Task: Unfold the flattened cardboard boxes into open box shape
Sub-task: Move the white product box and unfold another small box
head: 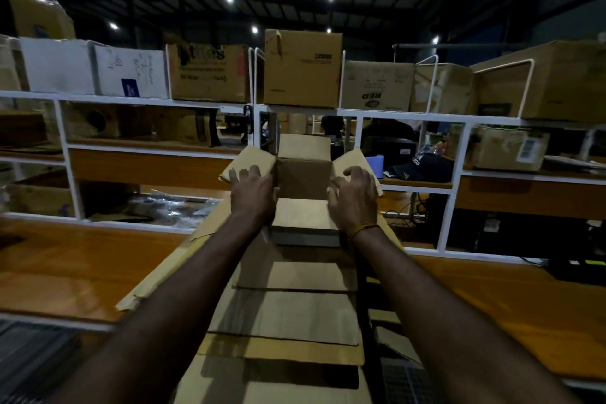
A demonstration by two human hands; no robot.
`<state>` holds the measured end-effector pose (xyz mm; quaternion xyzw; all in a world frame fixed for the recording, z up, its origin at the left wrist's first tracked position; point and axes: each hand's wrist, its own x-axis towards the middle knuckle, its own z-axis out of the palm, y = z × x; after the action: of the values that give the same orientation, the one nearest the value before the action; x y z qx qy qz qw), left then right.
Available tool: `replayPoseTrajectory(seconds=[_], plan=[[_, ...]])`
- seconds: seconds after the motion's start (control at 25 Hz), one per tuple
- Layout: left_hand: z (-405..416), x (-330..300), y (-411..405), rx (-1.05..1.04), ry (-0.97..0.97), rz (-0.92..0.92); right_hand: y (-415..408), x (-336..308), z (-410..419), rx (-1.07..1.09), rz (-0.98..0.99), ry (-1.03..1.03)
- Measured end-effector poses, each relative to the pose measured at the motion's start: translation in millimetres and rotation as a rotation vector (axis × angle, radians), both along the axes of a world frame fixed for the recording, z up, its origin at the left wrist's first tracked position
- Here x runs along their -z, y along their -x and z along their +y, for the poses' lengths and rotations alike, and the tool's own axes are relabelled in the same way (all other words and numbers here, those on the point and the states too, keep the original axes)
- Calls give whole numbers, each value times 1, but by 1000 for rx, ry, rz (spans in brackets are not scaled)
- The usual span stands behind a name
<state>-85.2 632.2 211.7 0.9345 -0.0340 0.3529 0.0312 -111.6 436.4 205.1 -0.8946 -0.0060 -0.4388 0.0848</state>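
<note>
A small brown cardboard box stands opened up at arm's length, its four top flaps spread outward. My left hand rests on the left flap with fingers spread and the thumb at the box's left wall. My right hand lies on the right flap, fingers slightly bent, a yellow band at its wrist. Below the box, a stack of flattened cardboard boxes runs toward me, overlapping like steps.
An orange wooden worktable spreads left and right. Behind it stands a white metal shelf frame loaded with large cartons. A dark cap and a black printer-like device sit at the right.
</note>
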Motion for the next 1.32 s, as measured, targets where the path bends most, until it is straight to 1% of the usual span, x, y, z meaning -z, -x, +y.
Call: replayPoseTrajectory(seconds=[0.04, 0.12, 0.2, 0.24, 0.36, 0.44, 0.56, 0.72, 0.84, 0.92, 1.08, 1.2, 1.32], plan=[[2, 1, -6, 27, 46, 32, -6, -4, -1, 21, 66, 28], [5, 3, -16, 61, 110, 106, -20, -10, -6, 67, 282, 57], [4, 2, -23, 64, 102, 170, -35, -13, -13, 74, 474, 29], [3, -1, -25, 58, 86, 221, -42, -13, -16, 62, 530, 16], [-2, -11, -32, 37, 17, 407, -56, -14, -19, 35, 611, -8], [-6, -16, -36, 38, 7, 485, -64, -17, -20, 25, 662, -4], [-7, -18, -46, 46, 26, 540, -80, -13, -23, 12, 694, 14], [-12, -17, -55, 28, 72, 528, -102, -6, -24, 15, 686, 0], [-13, -11, -62, -32, 21, 516, -111, -4, -27, 41, 779, -25], [-12, 1, -71, -40, 20, 522, -118, 8, -30, 46, 841, -31], [-9, 20, -89, -57, 25, 540, -126, 23, -30, 22, 775, -53], [-1, 29, -89, -40, 73, 537, -121, 20, -19, 11, 774, -51], [8, 36, -93, -58, 129, 554, -121, 24, -12, -6, 732, -101]])
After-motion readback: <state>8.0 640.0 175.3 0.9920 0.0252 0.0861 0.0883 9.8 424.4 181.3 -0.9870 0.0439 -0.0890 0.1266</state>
